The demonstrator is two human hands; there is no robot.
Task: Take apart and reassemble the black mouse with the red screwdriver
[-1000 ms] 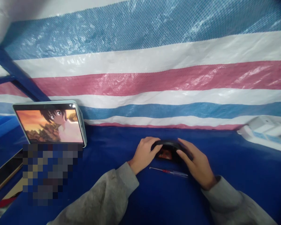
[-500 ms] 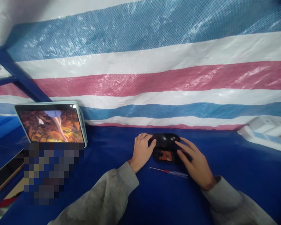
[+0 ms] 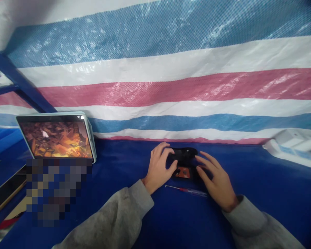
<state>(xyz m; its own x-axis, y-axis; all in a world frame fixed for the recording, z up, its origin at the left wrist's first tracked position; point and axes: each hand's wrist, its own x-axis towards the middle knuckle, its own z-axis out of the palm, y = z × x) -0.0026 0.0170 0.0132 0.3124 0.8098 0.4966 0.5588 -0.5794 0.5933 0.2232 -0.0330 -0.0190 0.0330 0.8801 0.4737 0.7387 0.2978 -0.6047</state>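
My L hand (image 3: 159, 169) pinches the black cover (image 3: 184, 156) at its left end, just beyond the orange circuit board (image 3: 183, 172); R hand (image 3: 219, 180) is spread nearby, contact unclear. One-sided hold = cover could tip & scrape the board; a dropped R wrist might knock the screwdriver (image 3: 188, 190).
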